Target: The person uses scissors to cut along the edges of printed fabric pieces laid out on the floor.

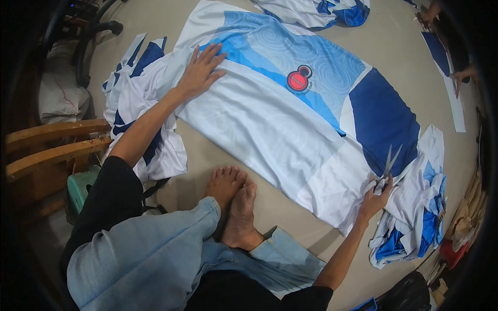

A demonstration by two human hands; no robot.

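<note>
A large piece of white and light blue printed fabric (259,119) is spread on the floor before my feet, with a red and black round emblem (298,80) on it. Flat on its upper left part rests my left hand (203,70), fingers spread. My right hand (377,196) grips a pair of scissors (389,163) by the handles, at the fabric's lower right corner. The scissor blades are parted and point away from me, over a dark navy panel (386,119). How the fingers sit in the handle loops is partly hidden.
Crumpled white and blue fabric lies in piles at left (150,103), at right (415,202) and at the far side (321,10). A wooden chair (57,150) and a white sack (62,88) stand left. Another person's hand (461,78) is by fabric strips (451,93) at far right.
</note>
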